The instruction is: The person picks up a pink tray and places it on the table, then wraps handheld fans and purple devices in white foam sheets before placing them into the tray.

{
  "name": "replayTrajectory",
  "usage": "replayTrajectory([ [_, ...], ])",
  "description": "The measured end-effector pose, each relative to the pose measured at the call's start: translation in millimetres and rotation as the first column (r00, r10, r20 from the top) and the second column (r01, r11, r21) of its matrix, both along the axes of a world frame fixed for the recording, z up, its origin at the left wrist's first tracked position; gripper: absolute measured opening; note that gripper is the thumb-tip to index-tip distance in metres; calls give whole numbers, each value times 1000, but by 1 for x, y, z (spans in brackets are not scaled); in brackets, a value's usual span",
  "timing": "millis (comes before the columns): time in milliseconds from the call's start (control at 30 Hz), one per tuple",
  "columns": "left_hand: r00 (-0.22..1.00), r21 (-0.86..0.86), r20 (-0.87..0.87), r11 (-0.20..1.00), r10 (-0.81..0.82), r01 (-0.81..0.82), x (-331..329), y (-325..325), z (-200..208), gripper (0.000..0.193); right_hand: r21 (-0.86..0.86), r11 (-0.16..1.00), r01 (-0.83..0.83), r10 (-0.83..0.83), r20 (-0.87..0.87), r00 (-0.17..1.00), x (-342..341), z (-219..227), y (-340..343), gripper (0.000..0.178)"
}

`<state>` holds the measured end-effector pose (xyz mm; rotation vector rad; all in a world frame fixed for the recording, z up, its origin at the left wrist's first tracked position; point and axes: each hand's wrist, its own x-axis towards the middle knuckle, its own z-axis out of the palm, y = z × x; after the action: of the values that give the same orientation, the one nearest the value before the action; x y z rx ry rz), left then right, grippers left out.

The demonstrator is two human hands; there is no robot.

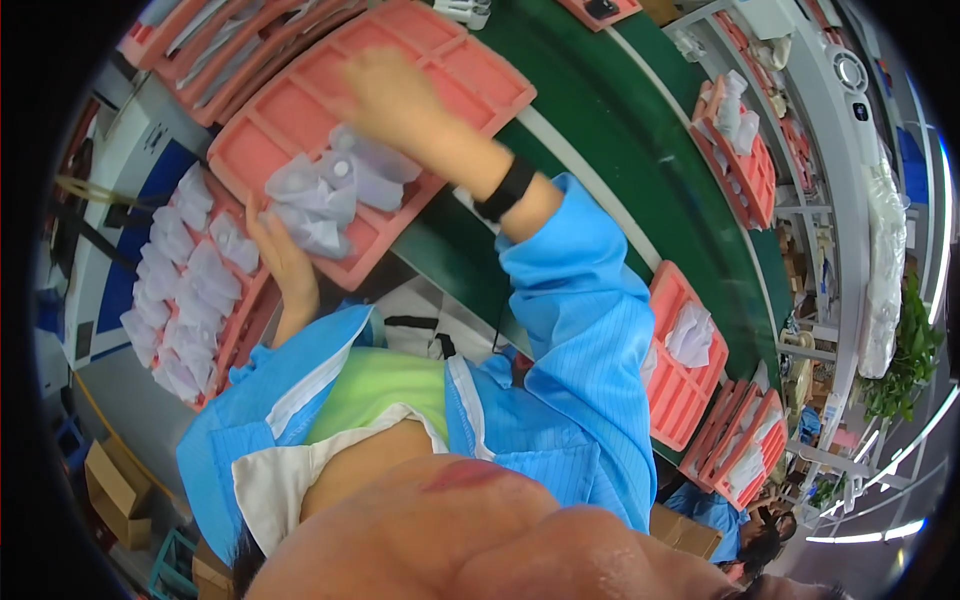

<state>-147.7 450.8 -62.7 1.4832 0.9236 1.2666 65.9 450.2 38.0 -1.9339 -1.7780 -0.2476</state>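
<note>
A pink compartment tray (300,110) lies in front of me, overhanging the edge of a green belt. Several white, thinly wrapped pieces (318,195) sit in its near compartments; the wrapping hides what they are. My left hand (285,262) is at the tray's near left edge, fingers stretched along it and seemingly touching it. Over the tray's far compartments is my right hand (392,100), with a black band on its wrist. Motion smears its fingers, so whether anything is in them cannot be made out.
A second pink tray (262,318) full of wrapped white pieces stands at my left. Stacked pink trays (215,60) rise at the far left. The green belt (600,130) runs along the right, with more trays (735,150) beyond it. Another person (712,512) is at lower right.
</note>
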Motion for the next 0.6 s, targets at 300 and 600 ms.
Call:
replayTrajectory([
  [300,992,-65,-107,995,72,-79,-26,15,-6,45,-244,776,581,-586,60,808,223,-44,52,60],
  [600,970,148,-186,980,157,-131,-34,34,17,41,-231,809,540,-551,20,835,245,-82,92,59],
])
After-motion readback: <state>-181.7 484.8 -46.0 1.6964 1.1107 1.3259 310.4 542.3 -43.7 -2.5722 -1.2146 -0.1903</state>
